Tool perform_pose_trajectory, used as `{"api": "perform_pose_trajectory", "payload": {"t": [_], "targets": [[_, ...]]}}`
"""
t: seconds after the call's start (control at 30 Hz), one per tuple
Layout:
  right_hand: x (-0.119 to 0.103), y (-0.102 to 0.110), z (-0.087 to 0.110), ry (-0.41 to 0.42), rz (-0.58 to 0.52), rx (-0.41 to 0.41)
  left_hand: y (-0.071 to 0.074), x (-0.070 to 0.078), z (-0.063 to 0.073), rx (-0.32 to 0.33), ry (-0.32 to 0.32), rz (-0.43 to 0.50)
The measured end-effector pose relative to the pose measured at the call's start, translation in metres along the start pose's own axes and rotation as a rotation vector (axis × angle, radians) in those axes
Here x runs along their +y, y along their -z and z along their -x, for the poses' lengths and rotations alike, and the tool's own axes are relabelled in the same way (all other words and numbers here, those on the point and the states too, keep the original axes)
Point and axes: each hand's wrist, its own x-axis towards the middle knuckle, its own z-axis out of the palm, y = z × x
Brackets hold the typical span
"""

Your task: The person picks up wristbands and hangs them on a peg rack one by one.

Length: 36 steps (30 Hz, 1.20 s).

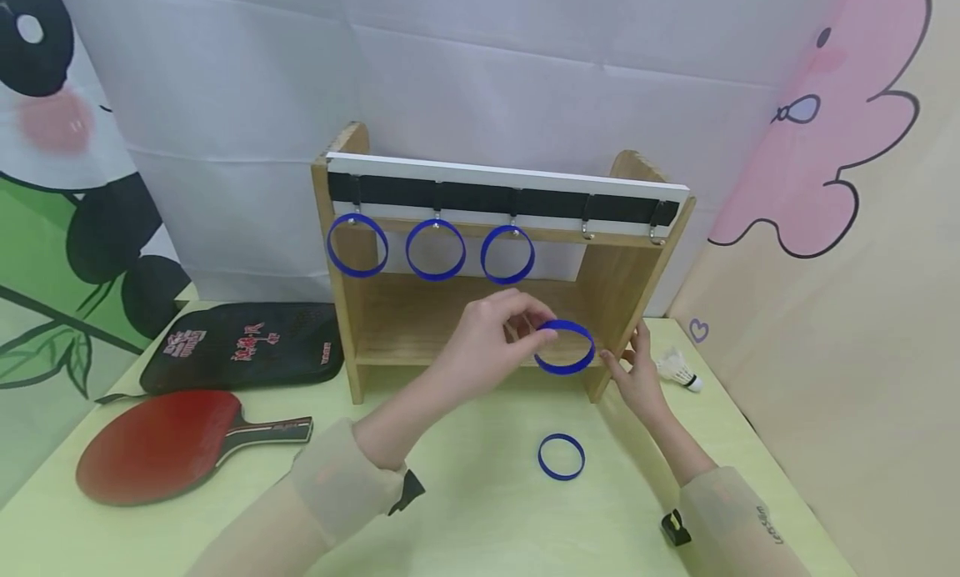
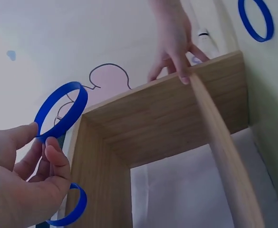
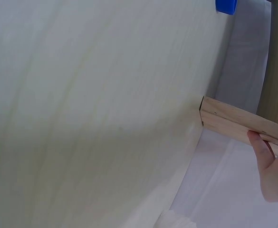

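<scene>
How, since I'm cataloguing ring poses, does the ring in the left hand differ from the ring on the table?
The held ring is pinched by the left hand; the table ring is untouched. The held ring is raised in the air; the table ring lies flat on the table. Both are blue and round.

The left forearm slants forward and rightward above the table. The left hand is raised at its end, thumb and fingertips drawn close in a pinch, the other fingers bent. The right forearm reaches forward and leftward beside the table's right edge; the right hand points forward, thumb stretched well apart from the nearly straight fingers.
</scene>
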Motion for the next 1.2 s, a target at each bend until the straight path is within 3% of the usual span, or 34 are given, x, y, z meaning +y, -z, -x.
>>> {"api": "perform_pose_trajectory", "payload": {"t": [0.3,0.73,0.93,1.2], "targets": [[0.003,0.000,0.000,0.000,-0.026,-0.008,-0.002,0.014,-0.017,0.165,0.010,0.111],[0.002,0.000,-0.001,-0.005,-0.009,-0.014,-0.015,0.008,-0.042,0.361,0.002,0.373],[0.001,0.001,0.000,-0.008,-0.003,-0.017,-0.021,0.001,-0.049,0.401,0.007,0.397],[0.000,0.001,-0.001,-0.020,0.006,-0.013,-0.027,-0.010,-0.051,0.392,0.019,0.409]]}}
